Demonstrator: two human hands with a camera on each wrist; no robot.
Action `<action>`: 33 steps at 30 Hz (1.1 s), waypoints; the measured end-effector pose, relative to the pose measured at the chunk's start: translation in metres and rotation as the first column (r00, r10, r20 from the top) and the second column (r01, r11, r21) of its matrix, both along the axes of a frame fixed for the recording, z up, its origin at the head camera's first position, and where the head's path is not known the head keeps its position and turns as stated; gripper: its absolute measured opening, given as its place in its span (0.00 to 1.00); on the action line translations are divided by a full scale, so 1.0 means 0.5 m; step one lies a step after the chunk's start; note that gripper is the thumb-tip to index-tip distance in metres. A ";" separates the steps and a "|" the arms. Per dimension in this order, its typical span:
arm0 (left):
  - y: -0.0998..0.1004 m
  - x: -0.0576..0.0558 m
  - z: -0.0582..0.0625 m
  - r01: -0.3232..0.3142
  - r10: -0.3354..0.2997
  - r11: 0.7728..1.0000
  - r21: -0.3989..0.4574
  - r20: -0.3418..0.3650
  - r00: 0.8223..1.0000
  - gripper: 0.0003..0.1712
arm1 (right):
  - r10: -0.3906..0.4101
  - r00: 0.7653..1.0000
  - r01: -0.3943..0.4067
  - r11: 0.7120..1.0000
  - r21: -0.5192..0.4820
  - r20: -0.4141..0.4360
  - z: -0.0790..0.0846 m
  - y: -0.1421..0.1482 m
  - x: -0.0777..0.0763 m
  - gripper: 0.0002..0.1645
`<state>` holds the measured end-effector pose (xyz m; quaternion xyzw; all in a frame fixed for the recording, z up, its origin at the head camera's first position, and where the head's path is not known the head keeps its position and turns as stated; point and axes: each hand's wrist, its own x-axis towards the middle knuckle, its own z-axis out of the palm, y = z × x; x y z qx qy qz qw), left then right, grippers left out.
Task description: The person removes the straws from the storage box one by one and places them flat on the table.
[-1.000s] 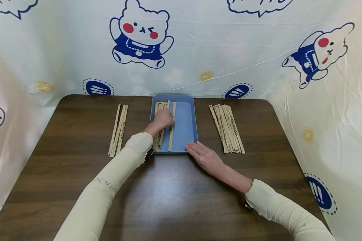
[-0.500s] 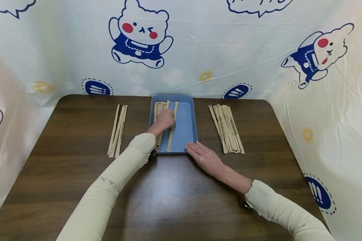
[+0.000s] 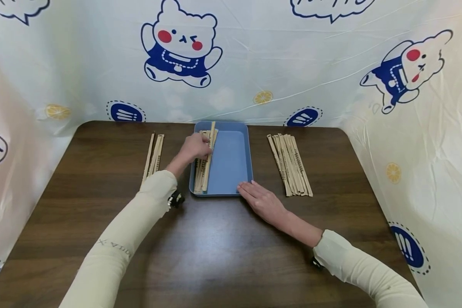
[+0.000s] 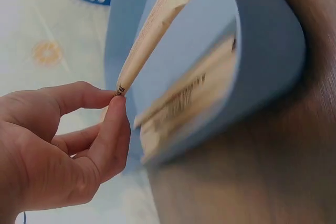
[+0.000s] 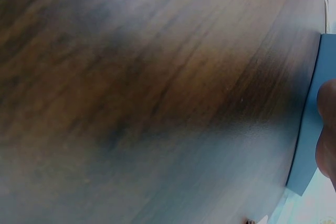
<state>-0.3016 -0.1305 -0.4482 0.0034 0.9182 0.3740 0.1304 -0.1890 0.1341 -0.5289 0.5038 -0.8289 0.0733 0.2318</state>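
My left hand pinches a slim tan paper-wrapped stick with small dark print between thumb and fingertips. The stick is raised over the left side of a blue tray, its lower end close over several similar paper-wrapped sticks lying there. At the tray's near right corner, my right hand rests with its fingers straight and touching the rim. Only part of that hand shows in the right wrist view, against the tray's blue wall.
Left of the tray, a few more wrapped sticks lie on the brown wooden table, partly covered by the left sleeve. A larger bunch of wrapped sticks lies to the right. A patterned curtain hangs behind the table.
My left hand has shifted left, bringing the pinched stick from the middle of the tray to over the sticks on its left side, now raised. My right hand has stayed still.
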 end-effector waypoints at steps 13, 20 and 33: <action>-0.216 0.048 0.019 -0.110 0.111 0.994 -0.021 0.063 0.992 0.31 | 0.005 1.000 -0.005 1.000 -0.012 0.024 -0.003 0.006 0.000 0.20; -0.284 0.068 -0.006 -0.146 0.152 0.981 -0.125 0.044 0.987 0.29 | -0.003 1.000 0.003 1.000 -0.003 0.028 -0.002 0.006 0.000 0.21; -0.301 0.089 -0.028 -0.151 0.155 0.973 -0.173 0.012 0.988 0.27 | 0.011 1.000 -0.010 1.000 -0.007 0.025 -0.003 0.000 -0.001 0.20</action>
